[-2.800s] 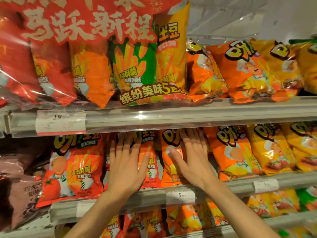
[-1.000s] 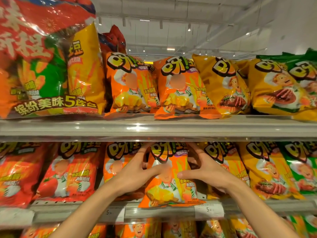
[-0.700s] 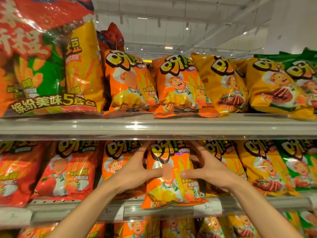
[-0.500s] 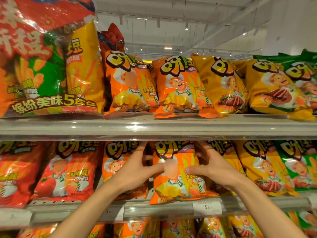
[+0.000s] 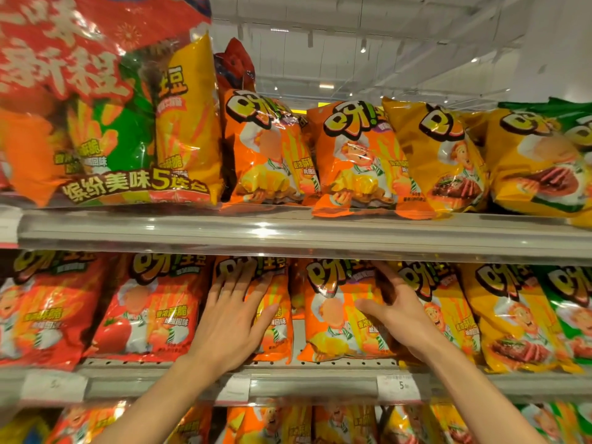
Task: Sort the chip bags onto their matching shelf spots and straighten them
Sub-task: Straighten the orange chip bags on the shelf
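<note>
Middle shelf (image 5: 314,378): left hand (image 5: 230,328) lies flat, fingers straight and spread, pressing the face of an orange chip bag (image 5: 275,318); right hand (image 5: 395,312) clasps the right edge of the neighbouring orange bag (image 5: 336,315), thumb across its front, fingers tucked out of sight behind it. That bag stands upright near the shelf's front lip, a narrow gap of bare perforated shelf showing between the two orange bags. Red bags (image 5: 144,309) crowd close on the left, a yellow bag (image 5: 448,312) touches the right hand's back, and the upper shelf's rail (image 5: 288,232) sits just above the bag tops.
</note>
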Tool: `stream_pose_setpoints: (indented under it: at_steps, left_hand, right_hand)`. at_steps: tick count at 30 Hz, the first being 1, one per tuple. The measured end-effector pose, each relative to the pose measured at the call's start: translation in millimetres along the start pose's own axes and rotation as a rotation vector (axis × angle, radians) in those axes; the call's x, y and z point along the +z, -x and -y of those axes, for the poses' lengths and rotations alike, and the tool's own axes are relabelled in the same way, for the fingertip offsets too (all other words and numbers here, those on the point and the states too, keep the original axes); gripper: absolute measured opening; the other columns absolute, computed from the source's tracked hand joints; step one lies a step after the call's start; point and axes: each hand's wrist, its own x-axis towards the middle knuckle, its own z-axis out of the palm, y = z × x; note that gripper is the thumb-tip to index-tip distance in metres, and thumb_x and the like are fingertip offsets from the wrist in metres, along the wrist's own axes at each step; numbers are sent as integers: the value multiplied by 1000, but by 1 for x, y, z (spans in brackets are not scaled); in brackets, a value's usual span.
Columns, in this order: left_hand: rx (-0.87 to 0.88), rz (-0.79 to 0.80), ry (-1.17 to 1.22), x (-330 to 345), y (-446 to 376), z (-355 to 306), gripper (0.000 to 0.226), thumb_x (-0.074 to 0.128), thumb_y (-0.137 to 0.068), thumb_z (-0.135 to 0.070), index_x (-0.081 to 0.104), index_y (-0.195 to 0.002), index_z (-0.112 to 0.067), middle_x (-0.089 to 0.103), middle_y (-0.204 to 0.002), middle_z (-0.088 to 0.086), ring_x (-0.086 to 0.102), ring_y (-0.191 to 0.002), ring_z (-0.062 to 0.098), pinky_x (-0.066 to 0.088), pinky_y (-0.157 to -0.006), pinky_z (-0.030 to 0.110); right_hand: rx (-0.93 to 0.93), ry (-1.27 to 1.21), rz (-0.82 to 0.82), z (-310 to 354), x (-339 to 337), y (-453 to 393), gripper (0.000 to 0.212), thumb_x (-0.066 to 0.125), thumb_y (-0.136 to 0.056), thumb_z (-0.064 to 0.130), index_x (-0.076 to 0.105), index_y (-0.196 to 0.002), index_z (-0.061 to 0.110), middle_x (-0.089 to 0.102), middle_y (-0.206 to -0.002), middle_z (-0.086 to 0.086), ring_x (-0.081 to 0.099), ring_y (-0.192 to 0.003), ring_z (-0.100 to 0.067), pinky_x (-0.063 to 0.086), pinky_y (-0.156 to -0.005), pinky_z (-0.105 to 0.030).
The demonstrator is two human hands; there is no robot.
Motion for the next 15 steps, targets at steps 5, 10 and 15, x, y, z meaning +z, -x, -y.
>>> stream_pose_setpoints:
  at_steps: [5, 10, 15]
  left_hand:
    - [0, 19, -24, -1, -1, 5, 63, 14, -101, -61, 36, -151, -31, 35, -158, 6, 25, -149, 25, 17, -119, 48]
    - [-13, 13, -19, 2, 2, -9, 58, 21, -102, -59, 34, -152, -33, 29, -161, 6, 20, -151, 26, 12, -121, 49]
    - [-32, 29, -35, 5, 3, -9, 59, 19, -102, -59, 36, -152, -31, 33, -159, 9, 28, -148, 29, 14, -119, 51]
  right_hand:
    - [-36, 376, 34, 6, 20, 9, 75, 61, -96, 38, 19, -157, 29, 20, -163, -5, 18, -151, -21, 22, -119, -34]
    - [-278, 886, -140, 10, 53, 25, 65, 27, -101, 59, 32, -153, 21, 38, -150, -16, 29, -142, -34, 19, -120, -48]
    - [-283, 970, -171, 7, 86, 20, 61, 24, -102, 58, 40, -149, 22, 52, -143, -11, 40, -138, -34, 8, -116, -52]
